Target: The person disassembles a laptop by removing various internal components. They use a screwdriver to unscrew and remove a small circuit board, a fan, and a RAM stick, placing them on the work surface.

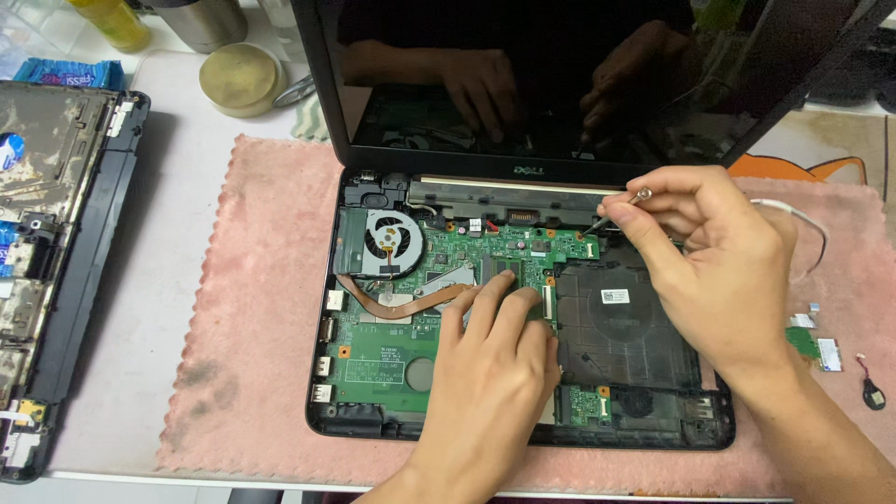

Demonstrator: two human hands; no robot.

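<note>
An opened black laptop [523,425] lies on a pink mat with its green motherboard [383,359] and cooling fan [392,245] exposed. My left hand [490,369] rests flat on the middle of the motherboard, fingers spread and pressing down. My right hand [714,261] pinches a thin metal screwdriver [616,210], its tip touching the upper right edge of the board near the hinge. The dark screen [560,75] stands upright behind and mirrors both hands.
A removed laptop cover [56,261] lies at the left on the white table. A round tin [241,78], a yellow bottle [112,21] and a metal cup [201,21] stand at the back left. Small circuit parts [817,347], a coin cell [874,396] and a white cable [803,217] lie at the right.
</note>
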